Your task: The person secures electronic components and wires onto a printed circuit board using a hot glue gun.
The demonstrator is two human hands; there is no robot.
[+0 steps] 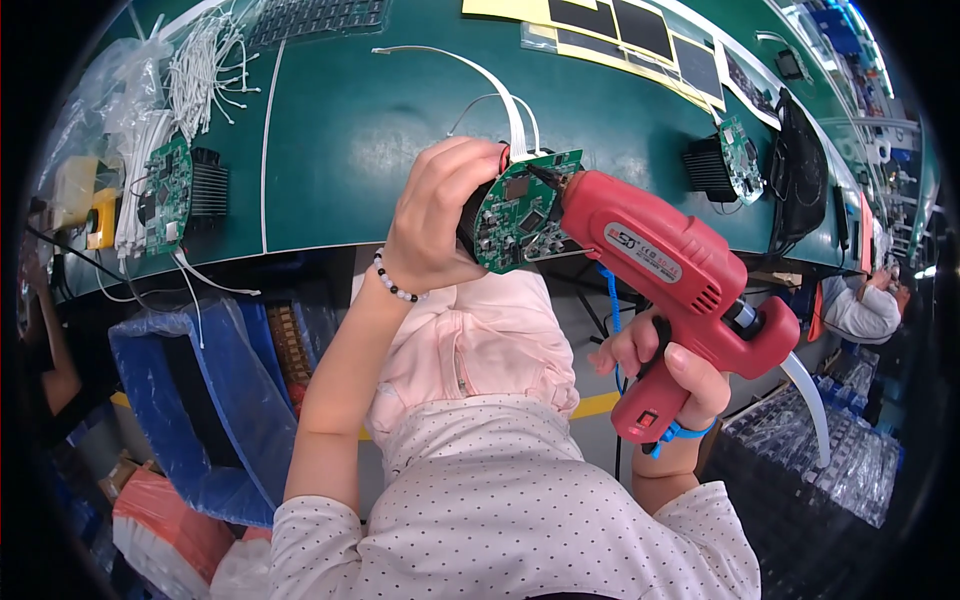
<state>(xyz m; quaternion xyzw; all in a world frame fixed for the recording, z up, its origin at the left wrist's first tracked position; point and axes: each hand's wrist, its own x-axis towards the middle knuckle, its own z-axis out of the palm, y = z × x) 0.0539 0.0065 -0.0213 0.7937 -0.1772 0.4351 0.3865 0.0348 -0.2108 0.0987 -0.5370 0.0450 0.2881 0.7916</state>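
Note:
My left hand (438,205) is wrapped round a green circuit board (520,215) with a black body behind it, tilted so the components face my right. White ribbon cables (515,120) rise from the board's top edge and trail over the green table. In my right hand (690,375) is a red hot glue gun (660,260), gripped by its handle. Its dark nozzle tip is at the board's upper edge, near the cable connector; whether it touches I cannot tell. A white glue stick (808,410) sticks out of the gun's back end and bends downward.
On the green table (345,150), another board with a black heatsink (165,195) lies at the left beside bundled white cables (205,75). A similar board (738,160) stands at the right, near a black pouch (800,175). Yellow-edged sheets (610,40) lie at the back. A blue plastic-wrapped bin (215,410) stands lower left.

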